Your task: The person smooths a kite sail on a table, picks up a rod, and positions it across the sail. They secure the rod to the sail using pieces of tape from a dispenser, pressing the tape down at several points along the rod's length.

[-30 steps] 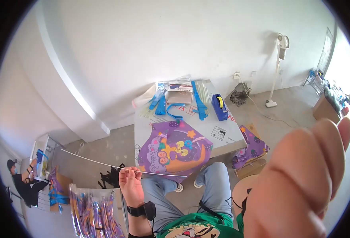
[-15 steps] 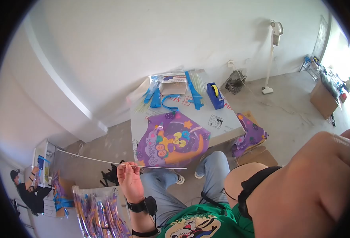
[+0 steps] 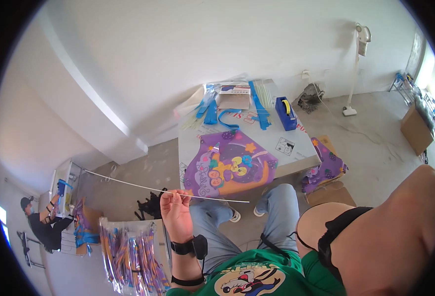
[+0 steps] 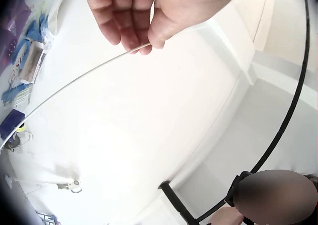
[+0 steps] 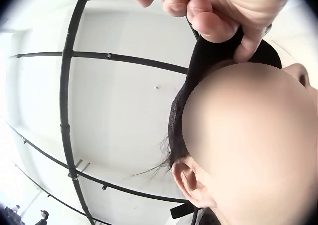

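Note:
My left hand [image 3: 177, 209] pinches a thin white rod [image 3: 123, 182] between thumb and fingertips, in front of the table's left corner. The rod bows slightly and sticks out on both sides of the hand. Behind it, a purple sheet [image 3: 232, 170] printed with cartoon figures lies at the table's near edge. My right forearm [image 3: 395, 232] is raised at the right of the head view, its hand outside that view. In the right wrist view the right hand [image 5: 233, 8] grips the brim of a black cap [image 5: 213, 56] on the head, thumb underneath.
On the white table [image 3: 303, 158] are blue strips [image 3: 260, 111], a small open box [image 3: 234, 101] and a blue tape dispenser [image 3: 286, 114]. Wrapped purple bundles [image 3: 133, 256] lie at lower left. Another person [image 3: 45, 227] works at far left. A stick vacuum [image 3: 355, 69] leans on the wall.
My raised right hand has gone up out of the head view, leaving the forearm visible. The left hand keeps its pinch on the rod. The head view has shifted a little.

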Demonstrator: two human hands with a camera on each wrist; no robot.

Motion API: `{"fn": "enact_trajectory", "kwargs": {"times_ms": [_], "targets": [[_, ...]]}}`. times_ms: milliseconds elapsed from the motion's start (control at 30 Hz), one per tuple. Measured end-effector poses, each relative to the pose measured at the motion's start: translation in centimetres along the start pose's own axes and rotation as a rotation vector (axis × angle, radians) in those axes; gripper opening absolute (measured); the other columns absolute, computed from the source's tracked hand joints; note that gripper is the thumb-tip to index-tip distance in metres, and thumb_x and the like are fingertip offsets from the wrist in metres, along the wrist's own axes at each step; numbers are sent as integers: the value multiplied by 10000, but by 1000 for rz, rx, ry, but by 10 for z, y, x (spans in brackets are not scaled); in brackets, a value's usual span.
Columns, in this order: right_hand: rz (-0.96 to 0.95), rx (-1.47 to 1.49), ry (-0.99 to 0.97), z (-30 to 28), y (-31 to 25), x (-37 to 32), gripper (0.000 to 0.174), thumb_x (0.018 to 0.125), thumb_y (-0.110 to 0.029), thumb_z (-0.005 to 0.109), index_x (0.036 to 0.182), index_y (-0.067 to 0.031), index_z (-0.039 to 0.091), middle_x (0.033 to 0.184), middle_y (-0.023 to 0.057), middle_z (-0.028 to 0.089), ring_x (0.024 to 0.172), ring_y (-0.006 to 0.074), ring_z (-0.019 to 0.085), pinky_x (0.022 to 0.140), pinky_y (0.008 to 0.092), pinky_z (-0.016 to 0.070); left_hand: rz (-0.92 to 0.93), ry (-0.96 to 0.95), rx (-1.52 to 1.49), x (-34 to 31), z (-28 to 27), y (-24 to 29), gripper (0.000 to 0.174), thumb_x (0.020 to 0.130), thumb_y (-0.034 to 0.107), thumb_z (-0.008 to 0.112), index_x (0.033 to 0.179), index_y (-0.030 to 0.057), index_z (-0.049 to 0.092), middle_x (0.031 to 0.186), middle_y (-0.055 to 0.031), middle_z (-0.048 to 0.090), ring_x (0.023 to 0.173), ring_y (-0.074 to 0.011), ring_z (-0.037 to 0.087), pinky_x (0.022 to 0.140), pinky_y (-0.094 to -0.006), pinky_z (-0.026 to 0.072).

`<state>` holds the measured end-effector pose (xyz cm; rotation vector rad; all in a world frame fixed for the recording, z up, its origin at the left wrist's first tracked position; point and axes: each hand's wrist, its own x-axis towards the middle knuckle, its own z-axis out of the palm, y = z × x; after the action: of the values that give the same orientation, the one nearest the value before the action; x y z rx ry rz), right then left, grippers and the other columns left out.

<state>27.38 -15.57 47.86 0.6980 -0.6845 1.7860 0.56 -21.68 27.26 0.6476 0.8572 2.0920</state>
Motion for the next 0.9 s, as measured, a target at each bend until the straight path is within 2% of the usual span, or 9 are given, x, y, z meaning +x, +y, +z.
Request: {"fn": "enact_trajectory", "kwargs": {"times_ms": [900], "targets": [[-76, -25, 21, -13, 2, -7, 160, 886, -171, 550, 895, -66, 429, 816, 72, 454, 754, 205, 480, 637, 390, 429, -10, -20, -24, 3, 8, 0, 83, 904, 67, 594, 979, 74, 559, 954, -59, 599, 879, -166, 579, 818, -320, 473]]}}
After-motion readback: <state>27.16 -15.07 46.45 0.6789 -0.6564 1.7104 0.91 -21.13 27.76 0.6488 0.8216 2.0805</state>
